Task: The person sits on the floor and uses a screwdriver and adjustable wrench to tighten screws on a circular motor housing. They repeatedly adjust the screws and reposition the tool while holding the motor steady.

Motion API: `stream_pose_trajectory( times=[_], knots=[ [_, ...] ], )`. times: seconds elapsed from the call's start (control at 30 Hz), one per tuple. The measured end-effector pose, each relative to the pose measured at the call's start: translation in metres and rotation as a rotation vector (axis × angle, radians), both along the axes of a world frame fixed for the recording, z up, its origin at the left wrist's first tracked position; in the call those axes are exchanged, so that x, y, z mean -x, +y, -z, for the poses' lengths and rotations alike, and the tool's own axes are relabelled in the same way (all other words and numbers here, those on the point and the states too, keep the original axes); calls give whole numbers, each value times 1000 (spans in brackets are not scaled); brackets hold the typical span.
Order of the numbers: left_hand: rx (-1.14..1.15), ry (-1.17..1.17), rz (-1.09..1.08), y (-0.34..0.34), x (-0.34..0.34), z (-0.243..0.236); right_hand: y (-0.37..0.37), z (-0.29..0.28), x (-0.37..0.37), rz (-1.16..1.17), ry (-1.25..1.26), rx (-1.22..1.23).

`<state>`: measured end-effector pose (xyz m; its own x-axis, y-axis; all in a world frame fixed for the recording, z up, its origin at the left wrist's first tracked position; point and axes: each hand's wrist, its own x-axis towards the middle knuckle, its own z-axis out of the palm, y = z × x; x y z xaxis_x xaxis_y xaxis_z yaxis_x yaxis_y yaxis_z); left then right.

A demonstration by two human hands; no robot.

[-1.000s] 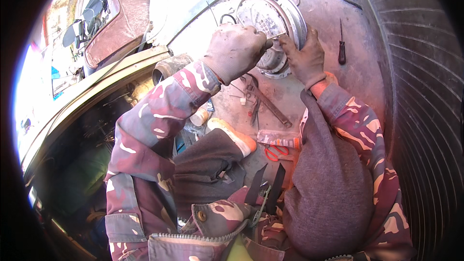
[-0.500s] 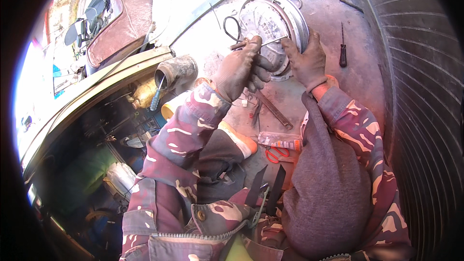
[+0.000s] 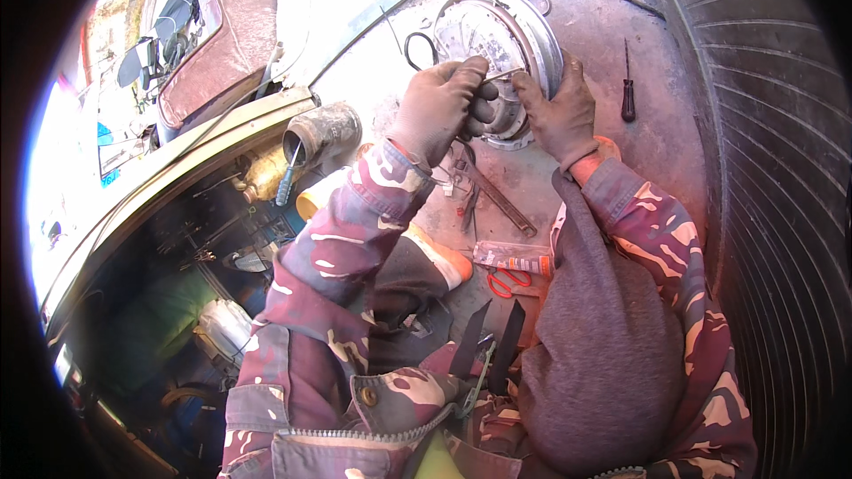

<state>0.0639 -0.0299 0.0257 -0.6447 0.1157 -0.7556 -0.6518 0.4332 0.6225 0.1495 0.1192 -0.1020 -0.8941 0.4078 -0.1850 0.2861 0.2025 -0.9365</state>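
A round metal housing [image 3: 461,27] with a pale raised rim lies at the upper middle. My gloved right hand [image 3: 559,111] grips its right edge, thumb on the front. My gloved left hand [image 3: 441,106] is closed at the housing's lower left, pinching a thin metal rod [image 3: 506,73] that lies across the face near my right thumb; its far end is hard to make out. A black loop [image 3: 420,44] sticks out left of the housing. A long rusty wrench [image 3: 501,195] lies below my hands, near small loose parts.
A screwdriver [image 3: 628,98] lies right, by a ribbed metal wall [image 3: 772,151]. Left are a metal cylinder [image 3: 333,129] holding a blue-handled tool [image 3: 285,186], a yellow-edged ledge [image 3: 204,133], a dark cluttered recess [image 3: 151,319]. Red scissors [image 3: 504,284] and a package [image 3: 510,255] lie below.
My left hand first turned and dropped, uncovering more of the face and cylinder, then rose slightly back toward the housing's middle. My right hand stays on the edge.
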Motion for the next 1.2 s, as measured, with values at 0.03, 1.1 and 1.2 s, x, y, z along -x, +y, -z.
stream_pose_trajectory(
  times=[0.03,1.1,1.2],
  knots=[
    [103,119,189,0,2,-1,0,0,0,-4,2,1],
    [-62,368,30,-72,-48,29,0,8,11,59,-19,52],
    [-24,209,-17,-109,-108,53,-1,15,13,73,-28,61]
  ],
)
